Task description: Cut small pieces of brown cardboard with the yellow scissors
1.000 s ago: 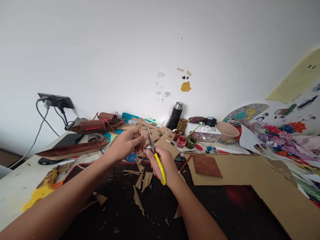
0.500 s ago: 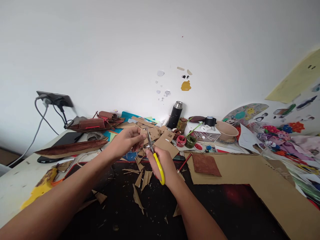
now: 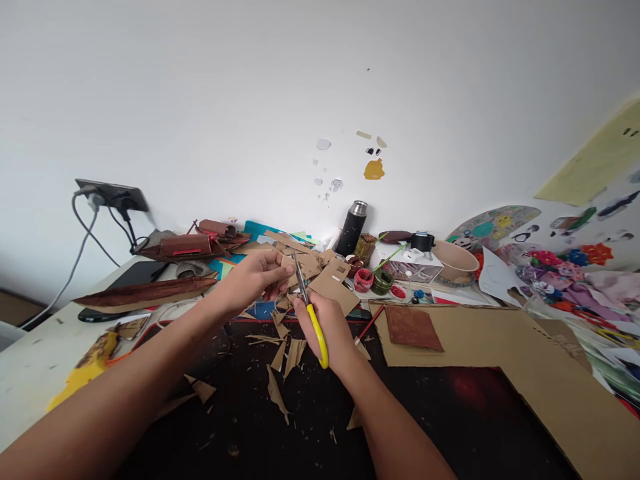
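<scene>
Nearest, both forearms run in from the near edge, cut off by the frame, over a dark mat (image 3: 320, 440); loose cardboard scraps (image 3: 277, 395) litter it, one half hidden beneath the right forearm; near left, a yellow object (image 3: 83, 373) peeks out behind the left forearm, its full shape lost; to the right, a large cardboard sheet (image 3: 470, 333) bears a reddish-brown square (image 3: 413, 329) and runs out of frame.

Now the middle: the right hand (image 3: 325, 325) is wrapped round the yellow-handled scissors (image 3: 317, 331), covering much of the grip; just left and farther, the left hand (image 3: 263, 277) pinches a small cardboard piece (image 3: 287, 262) between thumb and fingers, right beside the blades; its outline melts into the offcuts behind, and whether the blades touch it, I cannot tell; farther still, paint jars (image 3: 363, 281) and a black bottle (image 3: 352, 230).
</scene>
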Action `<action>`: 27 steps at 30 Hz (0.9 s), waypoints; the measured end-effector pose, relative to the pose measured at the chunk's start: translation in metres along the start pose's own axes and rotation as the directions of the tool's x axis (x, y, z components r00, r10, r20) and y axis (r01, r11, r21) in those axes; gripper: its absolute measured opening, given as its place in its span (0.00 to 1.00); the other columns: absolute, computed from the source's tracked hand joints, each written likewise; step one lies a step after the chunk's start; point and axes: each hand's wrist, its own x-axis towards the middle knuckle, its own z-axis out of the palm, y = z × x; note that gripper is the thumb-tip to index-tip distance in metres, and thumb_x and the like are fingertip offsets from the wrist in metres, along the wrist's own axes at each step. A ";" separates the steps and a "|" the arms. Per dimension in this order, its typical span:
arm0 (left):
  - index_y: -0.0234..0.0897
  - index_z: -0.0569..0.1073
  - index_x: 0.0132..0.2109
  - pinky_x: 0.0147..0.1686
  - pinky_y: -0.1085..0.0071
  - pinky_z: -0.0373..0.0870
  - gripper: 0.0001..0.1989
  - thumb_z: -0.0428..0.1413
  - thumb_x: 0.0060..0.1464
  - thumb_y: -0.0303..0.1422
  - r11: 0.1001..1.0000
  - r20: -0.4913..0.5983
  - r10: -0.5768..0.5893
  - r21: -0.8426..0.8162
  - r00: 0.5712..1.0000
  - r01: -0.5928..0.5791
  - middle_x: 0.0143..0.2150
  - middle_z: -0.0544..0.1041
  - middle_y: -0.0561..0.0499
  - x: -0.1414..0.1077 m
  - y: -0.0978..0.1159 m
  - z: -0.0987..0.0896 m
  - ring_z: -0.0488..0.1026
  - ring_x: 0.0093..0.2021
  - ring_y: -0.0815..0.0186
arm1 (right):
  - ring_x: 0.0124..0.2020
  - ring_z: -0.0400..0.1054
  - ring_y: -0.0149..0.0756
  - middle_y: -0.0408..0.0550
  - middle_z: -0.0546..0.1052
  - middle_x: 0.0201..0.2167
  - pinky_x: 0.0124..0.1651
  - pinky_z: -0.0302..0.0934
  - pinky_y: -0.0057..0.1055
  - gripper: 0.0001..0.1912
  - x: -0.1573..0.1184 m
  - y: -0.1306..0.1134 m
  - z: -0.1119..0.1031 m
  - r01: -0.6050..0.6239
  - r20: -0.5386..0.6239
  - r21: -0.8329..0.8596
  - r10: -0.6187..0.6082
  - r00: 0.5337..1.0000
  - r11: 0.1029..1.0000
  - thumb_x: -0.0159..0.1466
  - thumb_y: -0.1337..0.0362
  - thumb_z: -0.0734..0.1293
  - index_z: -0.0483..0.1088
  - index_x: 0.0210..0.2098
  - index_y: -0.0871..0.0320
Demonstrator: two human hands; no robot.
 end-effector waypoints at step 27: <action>0.38 0.69 0.28 0.23 0.69 0.44 0.17 0.64 0.58 0.42 0.987 0.033 -0.026 -0.160 0.999 0.031 0.22 0.65 0.55 0.003 0.002 -0.009 0.53 0.21 0.72 | 0.29 0.78 0.38 0.44 0.79 0.27 0.37 0.71 0.29 0.23 -0.003 0.005 0.005 -0.153 0.246 0.529 0.022 0.969 0.835 0.68 0.41 0.72 0.71 0.41 0.55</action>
